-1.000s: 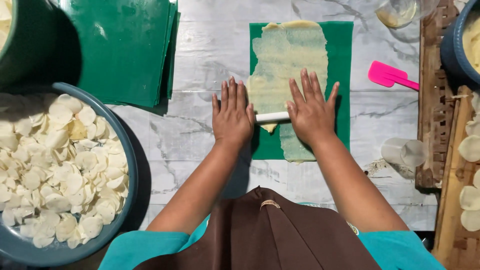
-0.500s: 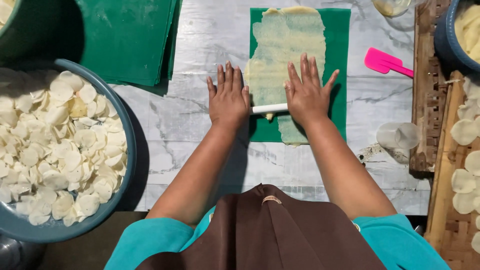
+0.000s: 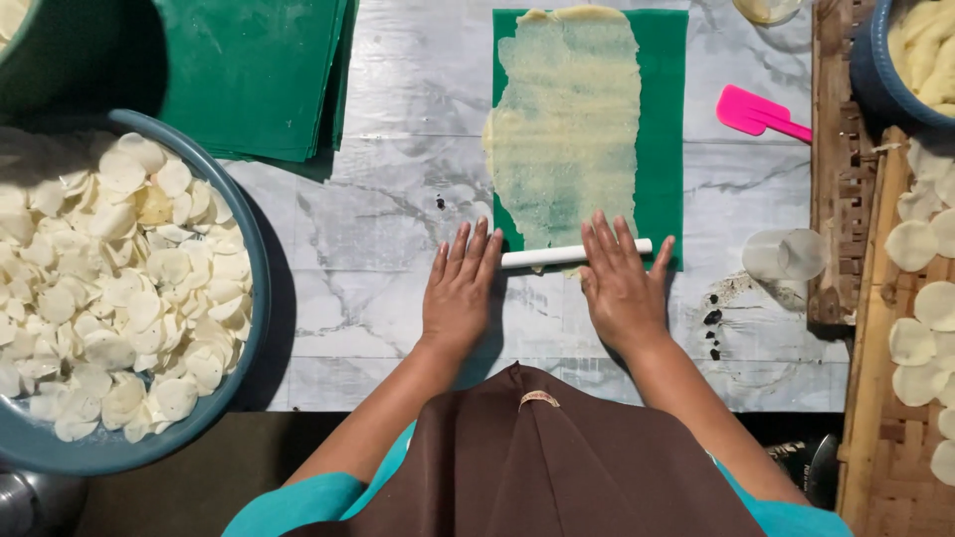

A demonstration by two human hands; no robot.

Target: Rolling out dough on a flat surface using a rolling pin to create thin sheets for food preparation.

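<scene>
- Rolling pin (image 3: 575, 256): thin white rod, lying crosswise at the near edge of the green mat (image 3: 665, 119), on the near end of the dough sheet (image 3: 569, 124).
- Judged light, rigid and smooth; likely to slip under dry palms unless pressed evenly. Best driven at both ends, not lifted by the middle.
- Left hand (image 3: 460, 290): flat, fingers spread and extended, fingertips touching the pin's left end. Not closed around anything.
- Right hand (image 3: 622, 283): flat likewise, fingers laid over the pin's right end. Whether the palm also bears on it cannot be told from this angle.
- Dough sheet: pale, rolled thin enough to show green through it, ragged at the edges. Judged soft, tear-prone and probably tacky.
- Marble-patterned table (image 3: 378, 229): carries the mat.
- Pink spatula (image 3: 761, 114): right of the mat, apart from it.
- Clear cup (image 3: 784, 256): on its side near the right hand.
- Blue basin (image 3: 244, 328): far left, heaped with white dough rounds (image 3: 109, 288).
- Stack of green sheets (image 3: 249, 75): upper left.
</scene>
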